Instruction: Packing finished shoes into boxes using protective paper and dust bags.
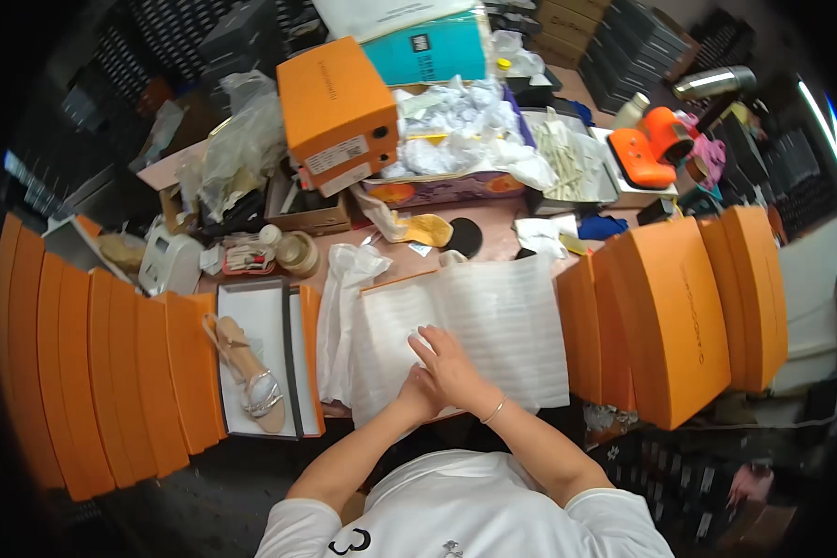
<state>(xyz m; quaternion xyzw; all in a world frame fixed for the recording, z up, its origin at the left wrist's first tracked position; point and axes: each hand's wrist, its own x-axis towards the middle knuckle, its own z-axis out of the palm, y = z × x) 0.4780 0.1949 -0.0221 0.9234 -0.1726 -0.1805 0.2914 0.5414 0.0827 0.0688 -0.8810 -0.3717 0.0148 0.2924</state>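
Note:
A white, faintly striped sheet of foam wrap [502, 325] lies spread over the table in front of me. On its near part my two hands meet, partly overlapping. My right hand [456, 372], with a thin bracelet at the wrist, has fingers stretched apart, and nothing shows between them. Tucked against it, my left hand [420, 392] has its fingers mostly hidden. Crumpled white tissue paper [342, 302] runs along the sheet's left edge. Farther left, a silver-strapped sandal [256, 386] rests in an open shoebox [293, 409] with a pale lining.
Rows of orange shoeboxes [112, 372] stand at left, with more orange boxes [674, 325] at right. Behind are a stacked orange box [335, 107], a carton of crumpled paper [446, 191], small jars [298, 253], a yellow cloth [428, 228] and an orange tape dispenser [642, 158].

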